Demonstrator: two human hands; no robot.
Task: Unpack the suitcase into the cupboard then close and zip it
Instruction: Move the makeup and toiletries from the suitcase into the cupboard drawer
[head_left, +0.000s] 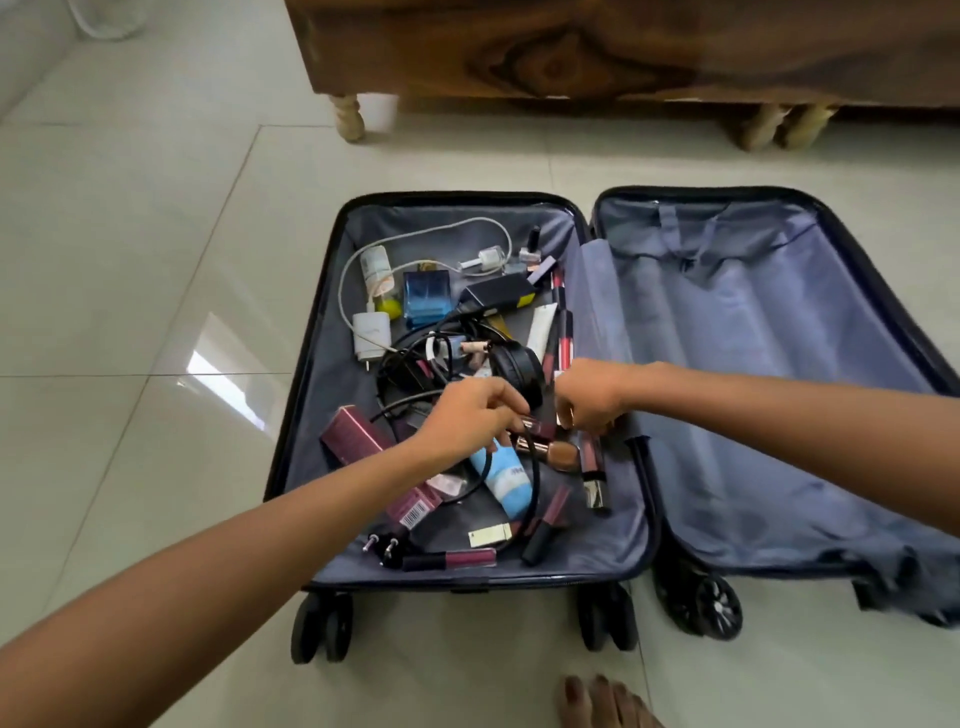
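Bare toes (602, 701) at the frame's bottom edge, cut off: the person stands over a suitcase (332, 395) lying open flat on the tiled floor (130, 260), wheels (322, 629) toward the camera, so both halves can be reached from above. Both forearms come in from the lower corners & meet over the packed left half. The left hand (467, 421) has its fingers curled together, pinching a small rose-capped cosmetic tube (537, 427) amid a black cable (535, 478); exactly where fingers end & tube begins is hard to read. The right hand (587, 397) is curled too, w/ something small & metallic at its fingertips, but whether it grips that item or only touches it can't be told. Judging by the task, it's early in the unpacking: the left half is full.

Nearest in it: a black plug (382, 545), a dark lip gloss (452, 560), a maroon box (358, 436) w/ barcode, a pale blue tube (506, 480) partly under the left wrist. Mid-case: black headphones (517, 366), half hidden by cable. Farther back: a white charger (371, 338) w/ its white cord looped, a blue perfume bottle (427, 301), a black adapter (501, 293). Smaller bottles at the rear are too blurred to name.

The right half (753, 364) shows only loose grey lining; its lower corner runs out of frame. Beyond, a wooden cupboard (571, 47) on turned legs, presumably the destination, top & doors cut off.
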